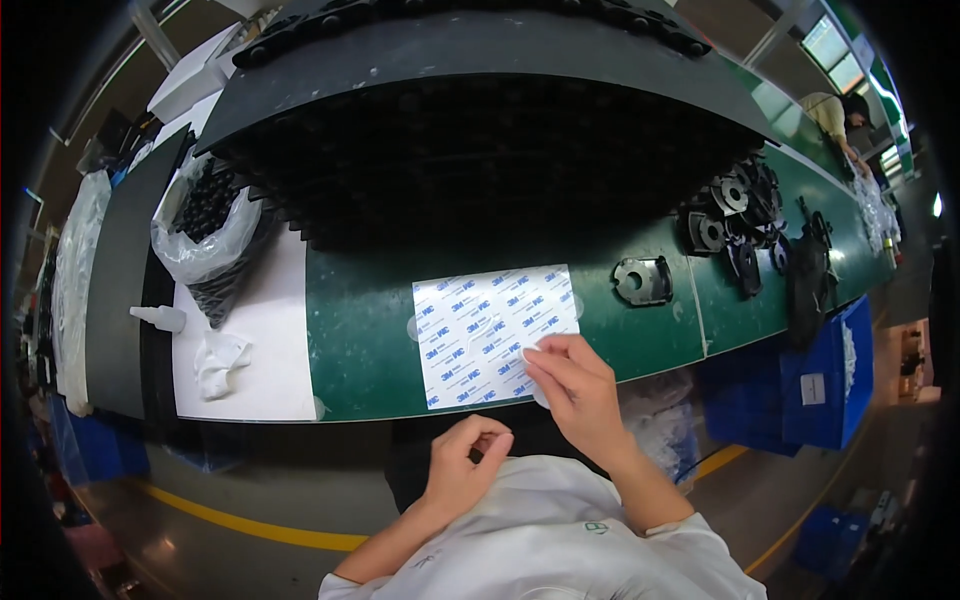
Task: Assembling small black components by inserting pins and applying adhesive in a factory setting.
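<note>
A white sheet of adhesive backing paper [470,345] with rows of blue print lies on the green tabletop, close to its front edge. A faint curved line shows in its middle. My right hand [582,395] is over the sheet's near right part, thumb and forefinger pinched together at its surface. Whatever is between those fingertips is too small to make out. My left hand [466,462] hangs just off the table's front edge, loosely curled, with nothing visible in it. Right of the sheet lies one black and metal bracket-like part [643,281].
A dark rack [480,150] of black parts stands across the back. At left are a bag of black pieces [208,230], a small white bottle [160,318] and a crumpled white cloth [222,365]. More brackets [735,215] pile up at right, above blue bins [800,385]. Another person [835,120] works far right.
</note>
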Demonstrator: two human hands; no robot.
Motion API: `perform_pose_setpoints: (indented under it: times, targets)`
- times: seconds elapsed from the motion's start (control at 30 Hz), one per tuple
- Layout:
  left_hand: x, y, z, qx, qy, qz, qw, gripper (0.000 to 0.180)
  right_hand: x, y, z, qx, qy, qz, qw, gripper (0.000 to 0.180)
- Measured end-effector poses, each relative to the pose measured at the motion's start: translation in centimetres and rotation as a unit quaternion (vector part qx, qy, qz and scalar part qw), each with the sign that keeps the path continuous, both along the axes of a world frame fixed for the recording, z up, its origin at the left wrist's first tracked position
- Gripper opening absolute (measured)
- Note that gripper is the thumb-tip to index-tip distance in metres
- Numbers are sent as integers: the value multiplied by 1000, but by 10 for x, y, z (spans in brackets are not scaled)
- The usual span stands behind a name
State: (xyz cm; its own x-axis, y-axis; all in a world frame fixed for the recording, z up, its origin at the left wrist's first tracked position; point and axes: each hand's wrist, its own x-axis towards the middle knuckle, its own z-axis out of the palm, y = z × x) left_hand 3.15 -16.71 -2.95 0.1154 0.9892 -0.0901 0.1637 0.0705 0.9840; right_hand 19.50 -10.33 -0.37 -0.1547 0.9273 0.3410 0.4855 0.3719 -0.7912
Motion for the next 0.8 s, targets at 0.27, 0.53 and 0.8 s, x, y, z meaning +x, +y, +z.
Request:
perform_pose_setpoints:
  times: [0.27, 0.53, 0.8]
  targets:
    - [-30, 15, -1, 181, 83, 95, 975, 4, -4, 16, -4, 66, -135, 52, 987, 31]
    - [-30, 18, -2, 197, 82, 103, 971, 4, -8, 11, 0, 55, -228, 69, 970, 34]
    - [-28, 18, -3, 208, 94, 96, 969, 5, -18, 6, -3, 51, -203, 96, 973, 34]
